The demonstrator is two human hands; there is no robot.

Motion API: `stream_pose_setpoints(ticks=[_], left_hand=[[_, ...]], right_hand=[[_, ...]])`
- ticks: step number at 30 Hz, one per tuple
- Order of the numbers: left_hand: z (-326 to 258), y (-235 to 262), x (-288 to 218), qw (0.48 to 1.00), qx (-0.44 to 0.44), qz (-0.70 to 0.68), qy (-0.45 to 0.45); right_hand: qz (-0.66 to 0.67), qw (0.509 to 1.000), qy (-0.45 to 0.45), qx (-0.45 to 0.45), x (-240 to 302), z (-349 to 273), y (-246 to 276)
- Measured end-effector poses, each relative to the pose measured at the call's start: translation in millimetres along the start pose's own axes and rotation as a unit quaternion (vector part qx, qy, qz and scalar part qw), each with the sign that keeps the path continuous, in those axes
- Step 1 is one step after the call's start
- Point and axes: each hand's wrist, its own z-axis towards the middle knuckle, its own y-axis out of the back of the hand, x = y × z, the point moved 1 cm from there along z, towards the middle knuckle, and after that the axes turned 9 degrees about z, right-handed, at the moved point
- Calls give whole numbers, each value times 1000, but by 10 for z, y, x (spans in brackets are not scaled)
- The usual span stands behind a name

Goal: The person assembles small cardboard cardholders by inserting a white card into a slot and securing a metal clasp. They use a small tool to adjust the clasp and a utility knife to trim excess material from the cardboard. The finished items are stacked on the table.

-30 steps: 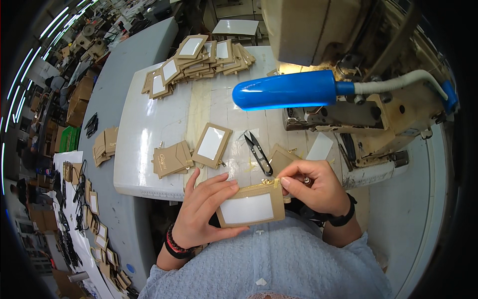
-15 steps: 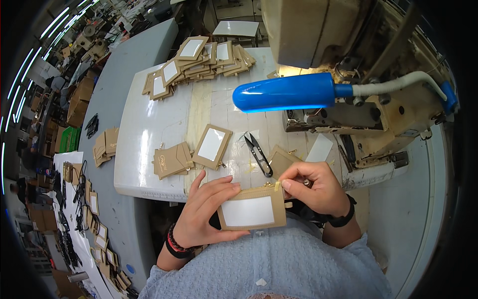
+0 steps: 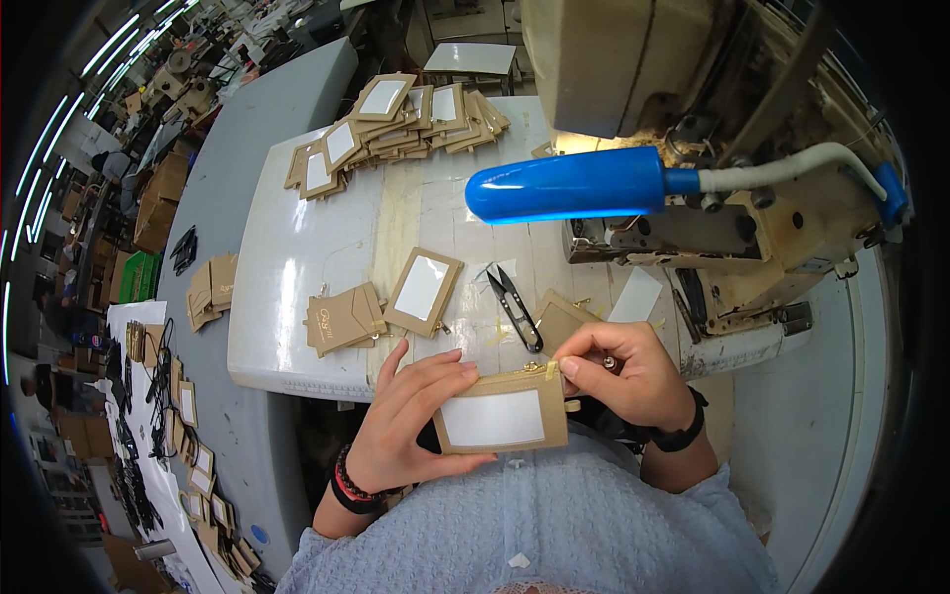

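Note:
A tan card holder with a white window and a zipper along its top edge is held up close to my body. My left hand grips its left end, thumb underneath and fingers over the top. At the upper right corner, my right hand pinches the edge by a bit of yellow tape. A small dark, metal-tipped thing shows within the curled right fingers; its kind is unclear. Just beyond lie black thread snips and another tan card holder, partly behind my right hand.
A blue lamp hangs over the table before a sewing machine at the right. A pile of card holders lies at the back. Nearer are a windowed holder, a small stack and a white card.
The card holder has tipped slightly, so its window looks a little shorter and its lower edge sits higher. Both hands keep their holds.

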Motion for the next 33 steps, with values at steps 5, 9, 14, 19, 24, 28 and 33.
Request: stream_pose_setpoints(ticks=[5, 9, 14, 19, 24, 28, 33], left_hand=[[-5, -6, 8, 1000, 2, 0, -3], [-13, -6, 12, 1000, 11, -8, -1], [-6, -6, 11, 1000, 23, -18, 0], [0, -1, 8, 999, 25, -24, -4], [-5, -5, 10, 999, 26, -27, -4], [-16, -4, 6, 999, 23, -24, -4], [-33, -6, -7, 1000, 13, -4, -2]], right_hand=[[8, 1000, 2, 5, 9, 1, -2], [17, 1000, 3, 7, 18, -6, -11], [18, 1000, 1, 14, 21, -5, 9], [24, 1000, 5, 16, 26, -8, 5], [30, 999, 2, 19, 25, -14, 7], [27, 999, 1, 18, 32, -25, -2], [8, 1000, 14, 15, 22, -37, -3]])
